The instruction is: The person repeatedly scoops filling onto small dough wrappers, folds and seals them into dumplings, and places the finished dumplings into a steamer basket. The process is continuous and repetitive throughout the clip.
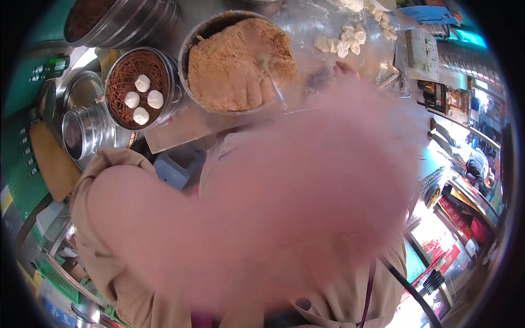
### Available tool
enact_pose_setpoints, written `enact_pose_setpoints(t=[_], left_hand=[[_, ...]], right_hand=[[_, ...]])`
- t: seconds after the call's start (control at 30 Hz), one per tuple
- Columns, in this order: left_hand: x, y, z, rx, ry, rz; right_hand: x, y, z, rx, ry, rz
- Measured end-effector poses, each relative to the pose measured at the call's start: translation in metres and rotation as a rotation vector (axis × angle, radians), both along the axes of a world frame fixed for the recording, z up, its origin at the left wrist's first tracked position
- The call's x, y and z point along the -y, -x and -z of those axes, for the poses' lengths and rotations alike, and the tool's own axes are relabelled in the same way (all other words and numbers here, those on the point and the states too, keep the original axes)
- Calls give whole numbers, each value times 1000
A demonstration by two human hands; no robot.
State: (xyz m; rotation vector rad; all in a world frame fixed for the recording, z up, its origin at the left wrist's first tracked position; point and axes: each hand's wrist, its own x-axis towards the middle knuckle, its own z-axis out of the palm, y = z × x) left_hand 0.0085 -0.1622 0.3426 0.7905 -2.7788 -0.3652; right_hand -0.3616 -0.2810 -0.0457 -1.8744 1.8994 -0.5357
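Observation:
My bare left arm is raised close to the camera from a rolled tan sleeve, and its blur covers the middle of the view. I cannot make out the left hand's fingers within that blur. Past it, the fingertips of what looks like my right hand show at the worktop, just below a cluster of dough pieces; the rest of that hand is hidden or blurred. Left of these fingertips stands a large metal basin of minced filling. A utensil with a pale handle is stuck in the filling.
A round metal steamer lined with brown straw holds several white buns. Stacked steamer tiers stand behind it. The floured metal worktop carries more dough pieces and a small stick. A person is at far right.

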Motion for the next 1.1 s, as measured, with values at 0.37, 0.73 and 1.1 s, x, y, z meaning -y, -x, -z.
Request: enact_pose_setpoints(t=[0.37, 0.73, 1.1], left_hand=[[9, 102, -2, -40, -75, 118], [-17, 31, 69, -519, -818, -636], [-52, 29, 176, -1650, -1094, -927]], right_hand=[[69, 2, 47, -183, -127, -246], [138, -77, -22, -104, 239, -275], [18, -142, -159, 394, -17, -368]])
